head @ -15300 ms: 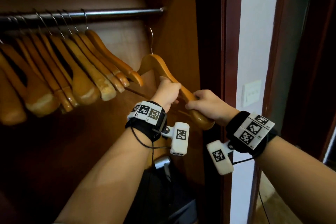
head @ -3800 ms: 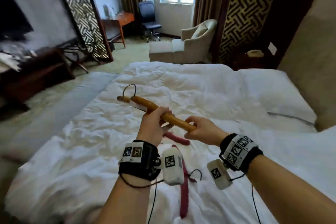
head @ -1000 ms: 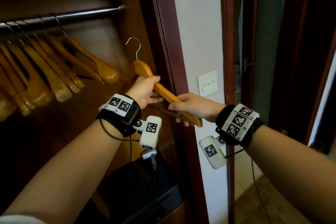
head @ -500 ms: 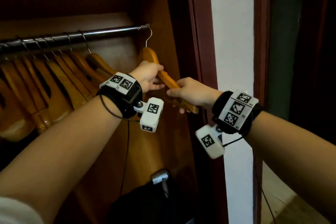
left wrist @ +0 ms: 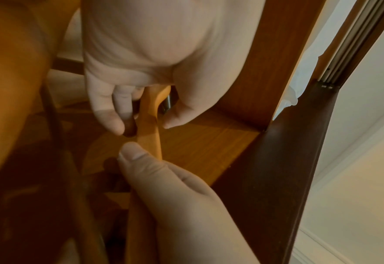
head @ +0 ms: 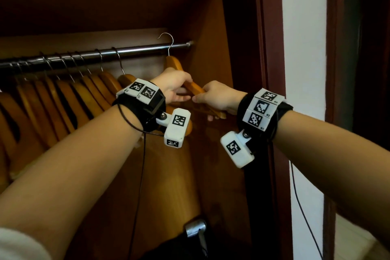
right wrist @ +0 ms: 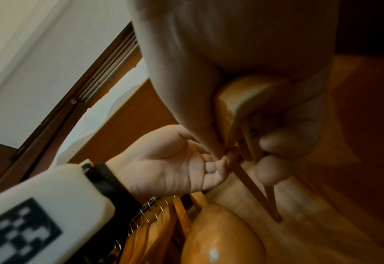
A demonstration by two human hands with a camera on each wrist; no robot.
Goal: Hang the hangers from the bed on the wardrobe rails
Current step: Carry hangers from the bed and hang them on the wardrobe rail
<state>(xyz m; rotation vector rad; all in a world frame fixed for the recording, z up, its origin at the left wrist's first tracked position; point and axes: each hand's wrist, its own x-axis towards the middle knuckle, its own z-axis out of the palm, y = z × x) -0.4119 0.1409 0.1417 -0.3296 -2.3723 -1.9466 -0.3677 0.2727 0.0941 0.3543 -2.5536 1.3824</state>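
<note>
The wooden hanger is held up at the right end of the wardrobe rail, close to the wardrobe's side panel. Its wire hook rises in front of the rail with the curved top above the bar; whether the hook already bears on the rail cannot be told from the head view. The hanger's shoulder slopes down to the right from the neck into both hands.

The left hand grips the upper part of that shoulder, just below the neck. In the left wrist view its fingers curl on one side of the wood and the thumb closes on the other, so the hanger is clasped between them. The right hand holds the lower end of the same arm, its thumb pressed along the wood. The right wrist view shows its fingers wrapped around the rounded end and the thin lower bar. The two hands sit just beside each other, almost touching.

To the left, a row of matching wooden hangers hangs on the rail, packed closely, all slanting the same way. The nearest one lies just behind the left wrist. Below, at the wardrobe floor, a dark object with a metal clip is partly visible. To the right stand the dark wooden frame and a white wall.
</note>
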